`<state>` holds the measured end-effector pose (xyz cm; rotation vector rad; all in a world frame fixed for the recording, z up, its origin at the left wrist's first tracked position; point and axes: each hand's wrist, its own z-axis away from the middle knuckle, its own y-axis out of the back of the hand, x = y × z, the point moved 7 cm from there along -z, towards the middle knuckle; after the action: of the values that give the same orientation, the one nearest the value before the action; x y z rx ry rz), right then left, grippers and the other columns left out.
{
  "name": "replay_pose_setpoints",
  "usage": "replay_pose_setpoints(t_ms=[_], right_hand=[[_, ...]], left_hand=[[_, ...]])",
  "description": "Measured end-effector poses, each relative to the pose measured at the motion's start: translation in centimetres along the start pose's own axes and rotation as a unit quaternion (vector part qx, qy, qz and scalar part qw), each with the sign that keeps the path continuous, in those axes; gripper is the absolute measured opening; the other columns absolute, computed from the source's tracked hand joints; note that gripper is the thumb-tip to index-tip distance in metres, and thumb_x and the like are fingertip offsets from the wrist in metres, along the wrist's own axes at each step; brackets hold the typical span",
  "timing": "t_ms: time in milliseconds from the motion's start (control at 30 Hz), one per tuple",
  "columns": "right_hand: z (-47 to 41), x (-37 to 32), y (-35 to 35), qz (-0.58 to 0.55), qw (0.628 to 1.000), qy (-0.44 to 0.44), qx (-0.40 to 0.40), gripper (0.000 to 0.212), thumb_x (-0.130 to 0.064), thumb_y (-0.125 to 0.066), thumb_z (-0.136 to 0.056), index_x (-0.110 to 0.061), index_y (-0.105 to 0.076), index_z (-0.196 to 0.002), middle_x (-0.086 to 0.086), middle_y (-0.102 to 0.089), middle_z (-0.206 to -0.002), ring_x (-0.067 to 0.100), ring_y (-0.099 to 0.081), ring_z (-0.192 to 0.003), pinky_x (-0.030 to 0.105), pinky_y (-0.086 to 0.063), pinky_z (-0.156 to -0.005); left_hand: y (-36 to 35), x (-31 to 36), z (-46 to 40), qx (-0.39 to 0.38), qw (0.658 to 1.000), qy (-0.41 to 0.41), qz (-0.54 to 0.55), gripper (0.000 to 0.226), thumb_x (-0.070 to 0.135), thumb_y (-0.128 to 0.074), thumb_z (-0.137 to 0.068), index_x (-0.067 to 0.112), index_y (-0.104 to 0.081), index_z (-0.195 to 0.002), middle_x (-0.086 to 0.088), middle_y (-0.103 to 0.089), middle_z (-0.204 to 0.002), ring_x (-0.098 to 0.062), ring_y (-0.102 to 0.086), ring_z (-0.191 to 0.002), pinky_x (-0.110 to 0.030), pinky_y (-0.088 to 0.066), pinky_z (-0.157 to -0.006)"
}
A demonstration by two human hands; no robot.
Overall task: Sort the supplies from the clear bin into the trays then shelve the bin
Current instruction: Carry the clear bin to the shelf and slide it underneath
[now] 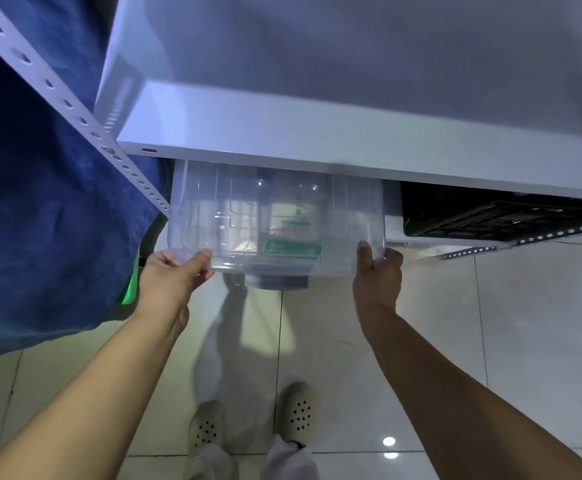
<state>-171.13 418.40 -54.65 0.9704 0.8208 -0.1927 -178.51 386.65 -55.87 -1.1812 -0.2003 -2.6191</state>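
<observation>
Head view, looking down: clear bin (pixel 275 216) held level just under the front edge of a white shelf (pixel 317 140), its far part tucked beneath that shelf, its near rim sticking out toward the person. Through the see-through walls, only blurred shapes: a pale label with green and red print, a green band near the bottom; cannot tell whether these lie inside the bin or behind it. Grey handle lip at the middle of the near rim.

Left hand (pixel 170 275) clamped on the bin's near left corner, thumb on top of the rim, fingers curled underneath. Right hand (pixel 379 271) clamped on the near right corner, thumb up against the wall, fingers wrapped round the rim. Hands well apart, one at each end of the rim, both forearms stretched forward and bare.

Just right of the bin, under the same shelf, a black crate (pixel 490 216) with slatted sides. At left, a perforated white upright (pixel 75 109) of the rack, and beside it a blue cloth (pixel 40 220) hanging down. Below, pale tiled floor (pixel 490 341), and two light perforated clogs (pixel 296 414) side by side.
</observation>
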Motion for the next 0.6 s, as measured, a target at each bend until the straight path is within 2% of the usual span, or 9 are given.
replay_pose_setpoints(t_ms=[100, 167, 200, 300, 367, 467, 533, 600], right_hand=[[-2.0, -1.7, -1.2, -0.082, 0.996, -0.018, -0.015, 0.044, -0.035, -0.056, -0.09, -0.002, -0.044, -0.117, 0.004, -0.052, -0.091, 0.021, -0.053, -0.081, 0.029, -0.038, -0.072], [-3.1, -2.2, -2.5, -0.138, 0.99, -0.022, -0.034, 0.034, -0.029, -0.063, -0.085, -0.006, -0.045, -0.104, -0.001, -0.049, -0.08, 0.017, -0.05, -0.071, 0.033, -0.043, -0.071], [-3.4, -2.3, -3.1, -0.166, 0.985, -0.024, -0.047, 0.036, -0.024, -0.068, -0.081, -0.007, -0.044, -0.102, -0.002, -0.048, -0.078, 0.017, -0.051, -0.069, 0.035, -0.047, -0.072], [-3.7, -2.3, -4.5, -0.227, 0.971, -0.008, -0.071, 0.056, -0.013, -0.075, -0.072, -0.002, -0.041, -0.115, 0.002, -0.051, -0.083, 0.016, -0.055, -0.073, 0.028, -0.049, -0.074], [-4.2, -2.6, -4.9, -0.236, 0.97, 0.016, -0.065, 0.055, -0.011, -0.076, -0.071, 0.0, -0.042, -0.113, 0.0, -0.046, -0.075, 0.011, -0.049, -0.065, 0.025, -0.047, -0.071], [-5.2, -3.2, -5.1, -0.232, 0.97, 0.042, -0.055, 0.043, -0.011, -0.075, -0.073, -0.006, -0.043, -0.101, -0.003, -0.04, -0.066, 0.003, -0.042, -0.052, 0.019, -0.043, -0.063], [-5.4, -3.3, -5.2, -0.236, 0.969, 0.041, -0.056, 0.045, -0.011, -0.075, -0.075, -0.006, -0.043, -0.105, -0.002, -0.041, -0.066, 0.002, -0.043, -0.052, 0.018, -0.044, -0.064], [-5.0, -3.2, -5.1, -0.226, 0.972, 0.029, -0.057, 0.052, -0.015, -0.074, -0.076, -0.001, -0.042, -0.115, 0.002, -0.047, -0.07, 0.008, -0.048, -0.059, 0.024, -0.046, -0.068]], left_hand=[[-1.8, 1.7, -1.5, 0.009, 0.999, -0.012, 0.044, 0.022, 0.005, -0.068, -0.082, 0.012, -0.047, -0.088, -0.008, -0.056, -0.079, -0.017, -0.061, -0.066, -0.028, -0.058, -0.069], [-2.9, 1.9, -2.6, 0.03, 0.995, 0.003, 0.1, 0.029, 0.009, -0.068, -0.082, 0.012, -0.046, -0.101, -0.005, -0.058, -0.08, -0.015, -0.062, -0.06, -0.026, -0.058, -0.067], [-3.4, 1.9, -3.1, 0.041, 0.991, 0.014, 0.13, 0.03, 0.01, -0.067, -0.083, 0.013, -0.045, -0.103, -0.004, -0.06, -0.077, -0.013, -0.062, -0.056, -0.023, -0.057, -0.062], [-4.7, 2.0, -4.4, 0.054, 0.983, 0.02, 0.175, 0.017, 0.01, -0.063, -0.086, 0.015, -0.047, -0.088, -0.002, -0.061, -0.074, -0.013, -0.06, -0.056, -0.021, -0.054, -0.053], [-5.2, 2.3, -5.2, 0.054, 0.984, 0.009, 0.169, 0.013, 0.012, -0.063, -0.087, 0.013, -0.05, -0.084, -0.003, -0.061, -0.073, -0.014, -0.059, -0.057, -0.021, -0.055, -0.053], [-5.7, 2.5, -6.0, 0.049, 0.988, 0.0, 0.146, 0.017, 0.015, -0.065, -0.086, 0.008, -0.055, -0.098, -0.007, -0.063, -0.085, -0.018, -0.064, -0.071, -0.025, -0.058, -0.066], [-5.7, 2.6, -6.1, 0.05, 0.99, -0.002, 0.129, 0.014, 0.016, -0.065, -0.086, 0.008, -0.057, -0.094, -0.008, -0.063, -0.088, -0.02, -0.064, -0.077, -0.026, -0.058, -0.07], [-5.8, 2.7, -6.1, 0.051, 0.992, 0.001, 0.116, 0.011, 0.017, -0.065, -0.086, 0.011, -0.056, -0.087, -0.009, -0.064, -0.089, -0.021, -0.064, -0.08, -0.027, -0.058, -0.072]])
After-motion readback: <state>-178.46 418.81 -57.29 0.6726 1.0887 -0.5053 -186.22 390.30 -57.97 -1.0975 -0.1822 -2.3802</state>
